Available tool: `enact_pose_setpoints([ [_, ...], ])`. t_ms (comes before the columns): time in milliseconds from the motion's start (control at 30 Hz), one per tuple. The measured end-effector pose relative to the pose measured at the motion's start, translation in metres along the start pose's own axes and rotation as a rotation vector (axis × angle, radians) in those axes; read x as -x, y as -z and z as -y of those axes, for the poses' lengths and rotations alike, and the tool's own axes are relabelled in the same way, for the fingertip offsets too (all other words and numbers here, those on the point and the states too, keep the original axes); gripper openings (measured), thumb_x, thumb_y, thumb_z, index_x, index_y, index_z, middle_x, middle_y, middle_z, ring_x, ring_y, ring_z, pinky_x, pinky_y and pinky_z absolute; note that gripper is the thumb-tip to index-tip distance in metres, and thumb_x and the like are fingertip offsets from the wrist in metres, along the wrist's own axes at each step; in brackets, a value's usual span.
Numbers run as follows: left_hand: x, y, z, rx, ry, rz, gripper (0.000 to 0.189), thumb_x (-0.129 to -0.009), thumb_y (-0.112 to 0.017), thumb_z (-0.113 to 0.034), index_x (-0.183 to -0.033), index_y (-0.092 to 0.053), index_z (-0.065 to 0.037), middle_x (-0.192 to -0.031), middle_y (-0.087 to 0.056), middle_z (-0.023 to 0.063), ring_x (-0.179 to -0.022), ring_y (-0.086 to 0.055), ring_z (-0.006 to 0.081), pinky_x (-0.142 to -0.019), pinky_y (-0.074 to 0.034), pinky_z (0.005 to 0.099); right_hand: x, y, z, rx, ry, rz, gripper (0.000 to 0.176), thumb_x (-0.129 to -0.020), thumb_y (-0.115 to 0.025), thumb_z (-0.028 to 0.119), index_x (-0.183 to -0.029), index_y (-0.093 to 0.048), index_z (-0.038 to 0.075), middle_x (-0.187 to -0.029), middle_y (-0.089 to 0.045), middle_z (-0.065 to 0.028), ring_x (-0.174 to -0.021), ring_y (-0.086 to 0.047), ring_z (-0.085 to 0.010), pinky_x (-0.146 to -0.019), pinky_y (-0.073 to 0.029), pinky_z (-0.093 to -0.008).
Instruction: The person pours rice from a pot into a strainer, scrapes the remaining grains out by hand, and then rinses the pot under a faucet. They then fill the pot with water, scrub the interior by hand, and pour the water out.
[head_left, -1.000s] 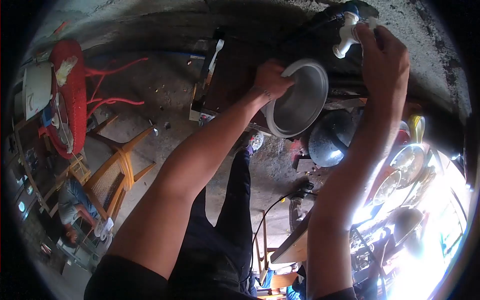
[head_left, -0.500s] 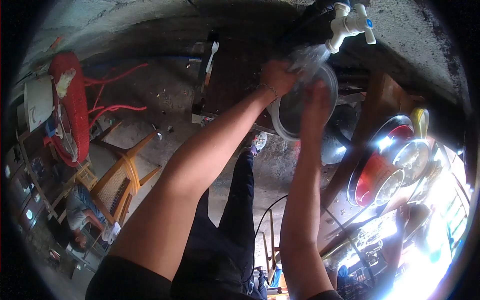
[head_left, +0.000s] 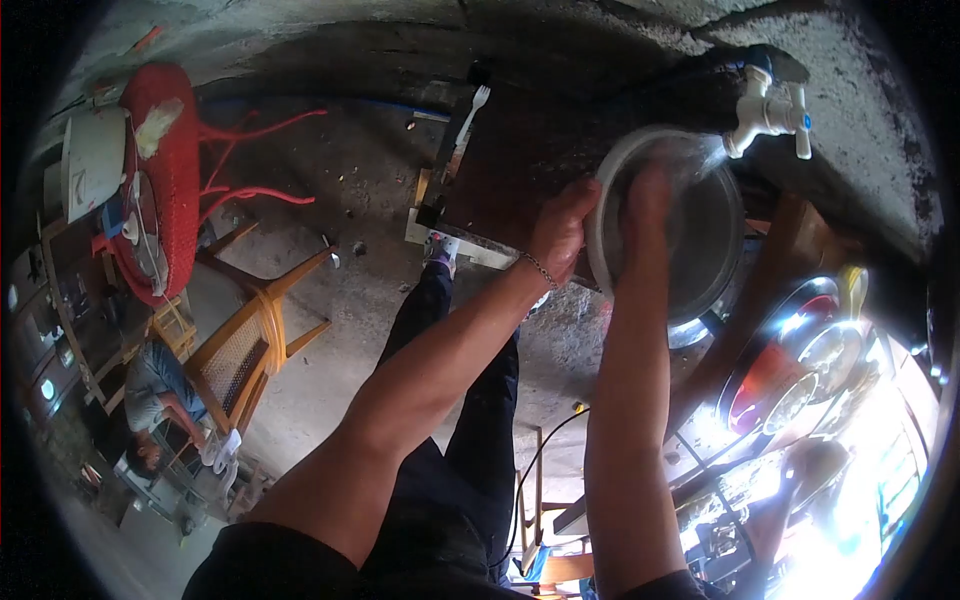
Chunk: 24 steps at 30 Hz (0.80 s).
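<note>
A round, pale plastic container [head_left: 608, 160] is tilted with its open mouth toward me, under a white tap [head_left: 760, 118] that sprays water into it. My left hand [head_left: 562, 228] is closed on the container's left rim, a bracelet at its wrist. Inside the mouth is my right hand [head_left: 648, 195], close to the inner wall. Its fingers are blurred by water and motion, so their shape does not show.
A white fork [head_left: 476, 105] lies on a dark board [head_left: 510, 165] left of the container. A metal basin [head_left: 735, 385] with red and clear containers stands at right. A wooden chair [head_left: 235, 350], a red wheelbarrow [head_left: 175, 190] and a seated person [head_left: 160, 395] are at left.
The container has turned to show more of its inside. My right hand has gone deeper into it, and my left hand has shifted down the rim. The whole view has also shifted.
</note>
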<state>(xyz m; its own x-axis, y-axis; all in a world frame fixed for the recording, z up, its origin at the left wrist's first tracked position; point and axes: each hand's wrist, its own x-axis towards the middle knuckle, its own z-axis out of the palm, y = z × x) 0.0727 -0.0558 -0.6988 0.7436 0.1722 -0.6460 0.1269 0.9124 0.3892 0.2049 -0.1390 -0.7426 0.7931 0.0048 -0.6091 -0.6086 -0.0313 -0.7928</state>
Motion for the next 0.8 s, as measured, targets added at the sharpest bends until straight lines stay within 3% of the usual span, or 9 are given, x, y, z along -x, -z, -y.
enact_pose_setpoints([
  [67,0.000,0.000,-0.012,0.005,0.053,-0.045,0.043,-0.101,-0.065,-0.036,-0.131,-0.061,-0.006,-0.124,-0.064,0.0031,-0.116,-0.057,0.0149,-0.101,-0.044,0.0339,0.002,-0.003,0.002,-0.037,-0.026,0.021,0.056,-0.109,-0.039,0.047,-0.141,-0.052,0.003,-0.136,-0.058,-0.0155,-0.127,-0.054,-0.0301,-0.111,-0.041,-0.0411],
  [167,0.017,0.005,-0.016,-0.046,-0.038,-0.057,0.043,-0.103,-0.063,-0.038,-0.135,-0.059,-0.010,-0.119,-0.068,0.0025,-0.107,-0.065,0.0155,-0.094,-0.053,0.0378,0.009,-0.002,-0.003,-0.096,-0.089,0.042,0.061,-0.109,-0.040,0.049,-0.146,-0.049,0.001,-0.144,-0.054,-0.0182,-0.133,-0.051,-0.0343,-0.114,-0.038,-0.0448],
  [300,0.038,0.012,-0.013,-0.017,0.116,-0.071,0.044,-0.106,-0.057,-0.035,-0.143,-0.052,-0.012,-0.123,-0.067,0.0026,-0.108,-0.067,0.0157,-0.091,-0.057,0.0371,0.024,-0.029,0.020,-0.130,-0.152,0.058,0.067,-0.108,-0.039,0.054,-0.148,-0.046,0.000,-0.147,-0.053,-0.0191,-0.134,-0.051,-0.0353,-0.116,-0.037,-0.0469],
  [400,0.031,0.029,-0.018,0.003,0.141,0.027,0.055,-0.104,-0.060,-0.039,-0.153,-0.045,-0.019,-0.145,-0.055,0.0020,-0.128,-0.051,0.0191,-0.096,-0.048,0.0474,0.042,-0.040,0.018,0.091,-0.141,0.124,0.063,-0.109,-0.040,0.050,-0.145,-0.047,-0.001,-0.143,-0.055,-0.0170,-0.131,-0.053,-0.0343,-0.115,-0.040,-0.0493],
  [500,0.041,0.020,-0.022,-0.055,0.104,0.018,0.058,-0.104,-0.060,-0.037,-0.154,-0.043,-0.013,-0.142,-0.057,0.0034,-0.125,-0.054,0.0174,-0.101,-0.046,0.0389,0.022,-0.027,0.018,-0.186,-0.174,0.092,0.060,-0.110,-0.040,0.048,-0.142,-0.050,-0.002,-0.141,-0.057,-0.0167,-0.131,-0.054,-0.0323,-0.115,-0.040,-0.0485],
  [600,0.027,0.027,-0.020,-0.212,-0.034,0.002,0.065,-0.102,-0.065,-0.030,-0.156,-0.038,-0.006,-0.140,-0.058,0.0037,-0.127,-0.053,0.0161,-0.107,-0.042,0.0339,0.052,-0.034,0.023,-0.105,-0.285,0.466,0.071,-0.109,-0.032,0.056,-0.150,-0.045,0.000,-0.144,-0.057,-0.0227,-0.128,-0.057,-0.0396,-0.117,-0.036,-0.0488],
  [700,0.015,0.020,-0.062,-0.163,-0.268,0.071,0.069,-0.100,-0.066,-0.027,-0.158,-0.037,-0.006,-0.143,-0.058,0.0037,-0.130,-0.052,0.0162,-0.111,-0.041,0.0353,0.081,-0.002,-0.014,0.877,0.114,0.775,0.064,-0.108,-0.035,0.053,-0.148,-0.050,0.006,-0.145,-0.056,-0.0241,-0.129,-0.057,-0.0414,-0.114,-0.038,-0.0467],
  [733,0.016,0.021,-0.078,-0.082,-0.197,0.085,0.067,-0.098,-0.069,-0.022,-0.155,-0.041,-0.001,-0.151,-0.052,0.0048,-0.133,-0.050,0.0172,-0.117,-0.033,0.0364,0.079,-0.005,-0.009,1.238,0.089,0.849,0.062,-0.108,-0.037,0.052,-0.147,-0.051,0.007,-0.146,-0.055,-0.0243,-0.131,-0.056,-0.0408,-0.114,-0.038,-0.0460],
  [800,0.009,0.030,-0.076,-0.183,-0.261,0.094,0.066,-0.096,-0.072,-0.019,-0.152,-0.044,0.002,-0.158,-0.043,0.0075,-0.142,-0.041,0.0181,-0.120,-0.029,0.0374,0.068,-0.012,0.004,1.961,0.034,0.947,0.057,-0.107,-0.040,0.049,-0.147,-0.052,0.009,-0.146,-0.055,-0.0245,-0.134,-0.053,-0.0398,-0.113,-0.039,-0.0447],
])
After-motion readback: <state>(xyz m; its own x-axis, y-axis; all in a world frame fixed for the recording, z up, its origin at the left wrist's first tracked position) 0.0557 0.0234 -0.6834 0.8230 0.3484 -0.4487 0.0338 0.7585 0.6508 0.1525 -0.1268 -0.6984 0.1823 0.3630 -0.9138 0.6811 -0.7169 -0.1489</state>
